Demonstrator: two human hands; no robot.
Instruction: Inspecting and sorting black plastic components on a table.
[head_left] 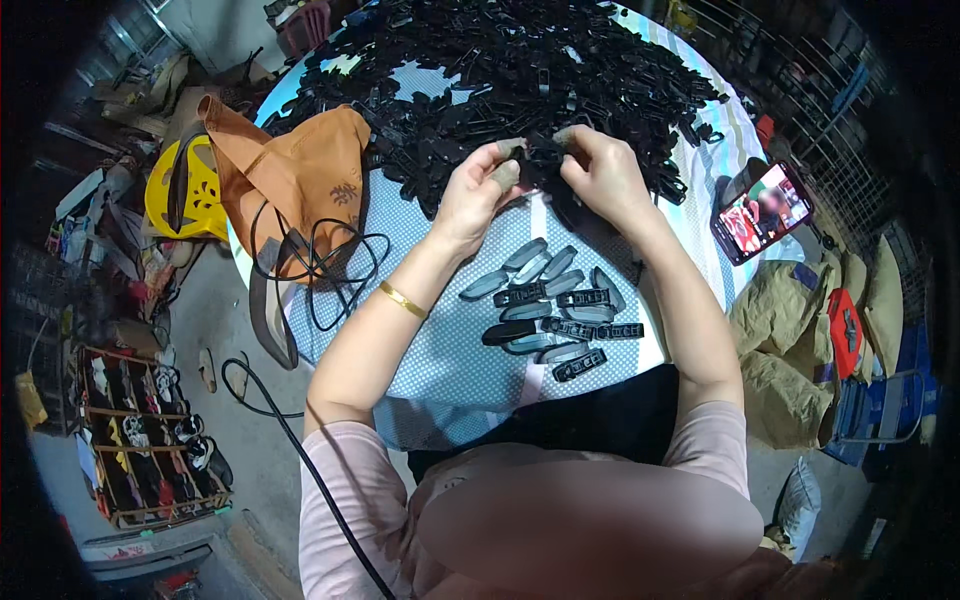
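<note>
"Head view: left hand (482, 194)?"
"Thumb and fingers bent narrowly together at the near edge of a heap of small black plastic parts (620, 75); cannot tell whether gripping one."
"Right hand (606, 180)?"
"Thumb and forefinger narrowly apart; anything held lost against the black, so cannot tell."
"Just below both hands?"
"Looped grey straps (526, 254) and black plastic buckles (580, 367), clustered on a blue-and-white patterned tablecloth (440, 355)."
"Right of right hand?"
"Black phone with lit screen (765, 212)."
</note>
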